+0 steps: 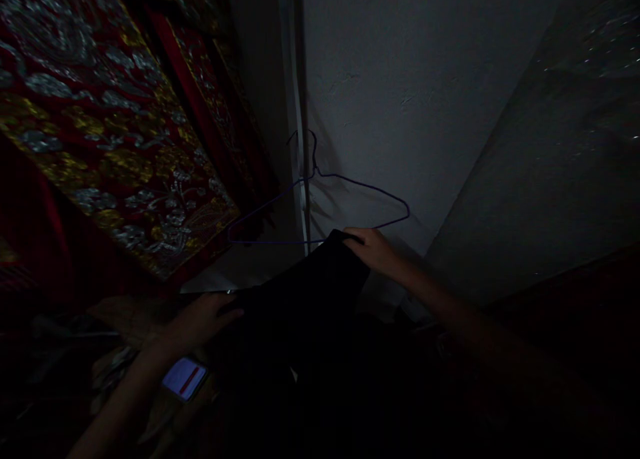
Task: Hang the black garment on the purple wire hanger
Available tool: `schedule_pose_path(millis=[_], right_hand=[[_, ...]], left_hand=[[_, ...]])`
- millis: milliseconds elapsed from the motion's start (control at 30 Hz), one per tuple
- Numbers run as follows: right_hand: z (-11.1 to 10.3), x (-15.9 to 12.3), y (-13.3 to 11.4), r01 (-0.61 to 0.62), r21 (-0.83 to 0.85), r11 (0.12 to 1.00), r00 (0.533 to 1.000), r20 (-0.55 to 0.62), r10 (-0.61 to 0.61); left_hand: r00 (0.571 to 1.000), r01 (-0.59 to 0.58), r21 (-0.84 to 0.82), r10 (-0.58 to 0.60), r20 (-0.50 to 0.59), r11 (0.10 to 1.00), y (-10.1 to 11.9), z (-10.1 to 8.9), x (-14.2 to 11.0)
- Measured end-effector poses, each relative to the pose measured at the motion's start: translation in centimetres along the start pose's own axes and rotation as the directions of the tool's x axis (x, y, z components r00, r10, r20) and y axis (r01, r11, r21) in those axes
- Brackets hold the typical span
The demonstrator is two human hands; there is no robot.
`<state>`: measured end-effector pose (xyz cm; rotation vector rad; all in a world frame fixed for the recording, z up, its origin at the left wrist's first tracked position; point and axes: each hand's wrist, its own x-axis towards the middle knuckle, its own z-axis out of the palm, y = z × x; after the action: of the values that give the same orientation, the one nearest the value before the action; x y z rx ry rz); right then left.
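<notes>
A black garment [305,292] stretches between my two hands, its lower part lost in the dark; I cannot make out its cut. My right hand [370,246] pinches the garment's upper right corner, just below the hanger's bottom bar. On the lower left, my left hand [215,316] is closed on the other edge of the cloth. A thin purple wire hanger [365,181] hangs by its hook from a narrow upright edge [300,112]. The top of the garment reaches the hanger's bottom bar, and it is unclear whether they touch.
Red cloth with gold and silver embroidery [130,159] hangs at the left. Behind the hanger stands a pale wall-like panel [410,99]. A phone with a lit screen [185,378] lies below my left forearm among dim clutter. The lower right is very dark.
</notes>
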<state>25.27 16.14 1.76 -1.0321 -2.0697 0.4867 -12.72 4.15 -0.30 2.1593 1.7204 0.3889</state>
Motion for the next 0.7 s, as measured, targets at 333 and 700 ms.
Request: schedule_pose_path(millis=[333, 700], right_hand=[[-5.0, -1.4, -2.0, -0.024, 0.023, 0.999, 1.0, -0.005, 0.024], [-4.4, -2.5, -2.2, 0.016, -0.088, 0.996, 1.0, 0.013, -0.015]], left_hand=[[0.896, -0.193, 0.171, 0.245, -0.37, 0.966, 6.0, -7.8, 4.2], [0.969, -0.032, -0.06, 0.045, 0.242, 0.998, 3.4, -6.2, 7.4]])
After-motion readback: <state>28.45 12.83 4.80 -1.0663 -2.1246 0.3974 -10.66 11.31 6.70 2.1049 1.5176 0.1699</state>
